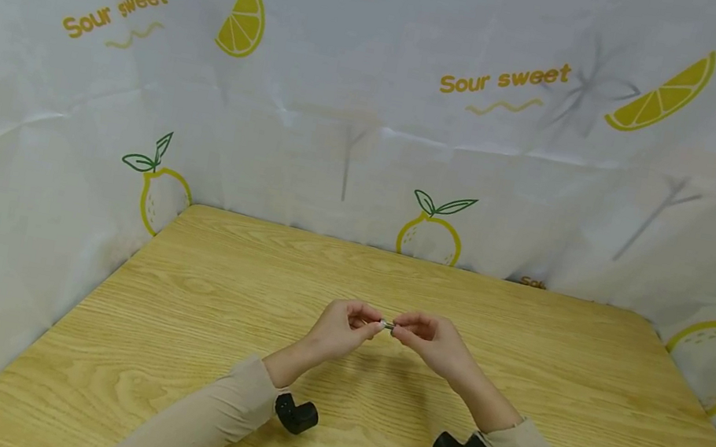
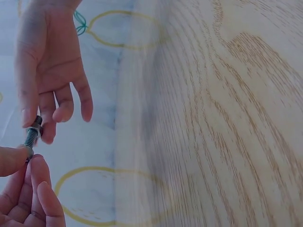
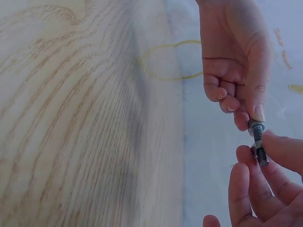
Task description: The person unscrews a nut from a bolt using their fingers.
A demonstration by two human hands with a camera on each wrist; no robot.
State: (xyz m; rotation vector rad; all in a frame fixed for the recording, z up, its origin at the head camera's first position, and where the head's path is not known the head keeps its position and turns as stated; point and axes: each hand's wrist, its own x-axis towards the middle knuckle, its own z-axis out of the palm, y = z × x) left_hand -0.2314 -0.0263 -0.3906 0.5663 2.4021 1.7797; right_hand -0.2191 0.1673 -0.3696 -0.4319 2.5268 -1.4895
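Above the table, a small metal bolt [image 1: 388,325] spans the gap between the two hands. My left hand [image 1: 341,328] pinches its head end between thumb and fingertips. From the other side, my right hand [image 1: 440,345] grips a nut [image 3: 254,150] near the bolt's threaded tip, thumb opposite the fingers. Bare thread [image 2: 30,137] shows between the hands in the left wrist view. In the right wrist view the tip of the bolt sticks out past the nut. The left fingers partly cover the bolt head.
Below the hands lies a wood-grain table [image 1: 235,266]. A pale curtain [image 1: 327,74] with lemon prints hangs behind it and along its sides. Black wrist mounts [image 1: 297,414] sit at both sleeve cuffs, close above the tabletop.
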